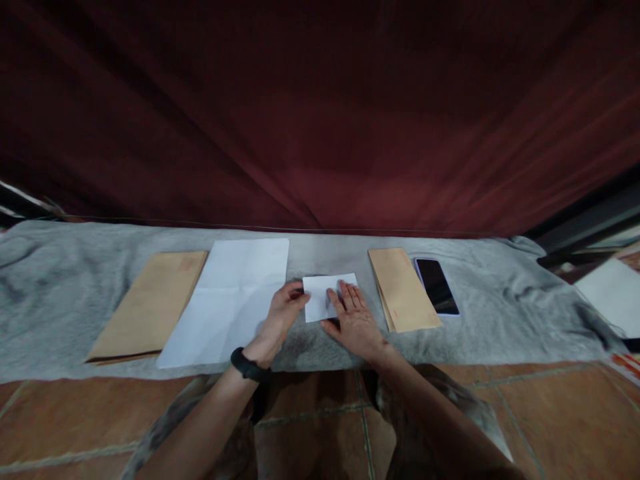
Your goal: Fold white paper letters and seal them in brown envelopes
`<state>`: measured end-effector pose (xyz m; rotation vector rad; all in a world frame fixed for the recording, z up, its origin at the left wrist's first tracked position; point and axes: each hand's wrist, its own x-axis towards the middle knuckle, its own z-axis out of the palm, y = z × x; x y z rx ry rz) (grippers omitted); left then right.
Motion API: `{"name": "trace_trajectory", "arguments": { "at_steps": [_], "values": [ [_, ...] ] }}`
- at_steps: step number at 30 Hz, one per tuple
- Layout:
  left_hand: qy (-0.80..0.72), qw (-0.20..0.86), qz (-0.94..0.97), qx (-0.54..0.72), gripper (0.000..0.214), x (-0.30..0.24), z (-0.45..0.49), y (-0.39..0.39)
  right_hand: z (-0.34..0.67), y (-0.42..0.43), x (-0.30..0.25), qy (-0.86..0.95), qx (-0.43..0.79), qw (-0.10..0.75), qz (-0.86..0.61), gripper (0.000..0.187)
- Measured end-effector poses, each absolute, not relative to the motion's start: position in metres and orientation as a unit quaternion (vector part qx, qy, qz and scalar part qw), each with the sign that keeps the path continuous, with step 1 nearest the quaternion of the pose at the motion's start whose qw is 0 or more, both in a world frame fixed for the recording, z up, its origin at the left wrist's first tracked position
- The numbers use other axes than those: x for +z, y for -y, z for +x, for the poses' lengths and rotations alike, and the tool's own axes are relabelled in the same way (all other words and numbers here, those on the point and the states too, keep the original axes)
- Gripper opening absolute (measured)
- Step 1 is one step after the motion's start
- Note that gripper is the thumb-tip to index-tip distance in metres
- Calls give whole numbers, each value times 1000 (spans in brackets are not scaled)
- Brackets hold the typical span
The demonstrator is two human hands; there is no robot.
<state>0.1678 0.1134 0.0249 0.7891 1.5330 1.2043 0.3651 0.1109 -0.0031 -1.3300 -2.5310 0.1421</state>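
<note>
A small folded sheet of white paper (316, 308) lies on the grey cloth in front of me. My left hand (284, 308) has its fingers curled in and closed on the left edge of the paper; the fingertips are partly hidden. Across the right part of the paper, my right hand (356, 323) lies flat with its fingers apart, pressing down on it. Left of my hands are larger white sheets (240, 287) with crease lines. To the right of my right hand are narrow brown envelopes (404, 290), stacked slightly askew.
Large brown envelopes (150, 303) lie at the far left, partly under the white sheets. A phone (437, 285) with a dark screen rests beside the narrow envelopes. The grey cloth (505, 307) ends above a tiled floor (315, 440). A dark red curtain (320, 120) hangs behind.
</note>
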Motion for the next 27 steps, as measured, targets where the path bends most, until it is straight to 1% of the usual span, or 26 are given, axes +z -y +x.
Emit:
{"name": "trace_trajectory", "arguments": {
  "at_steps": [3,5,14,18,20,23,27],
  "values": [
    [-622,508,336,493,23,30,170,-113,362,-109,0,874,48,135,-464,75],
    [-620,509,330,497,20,32,171,-112,360,-108,2,873,47,134,-467,73],
    [-622,518,317,495,22,32,174,-115,354,-104,0,880,16,127,-458,57],
    [-633,506,309,498,24,31,175,-115,353,-104,-2,884,1,124,-452,60],
    [-622,517,298,508,28,33,175,-114,354,-105,1,882,12,129,-452,60],
    [-586,549,269,532,28,36,175,-113,357,-109,13,866,64,169,-466,58],
    [-568,566,253,542,29,37,175,-113,364,-117,30,807,211,288,-472,52]
  ]
}}
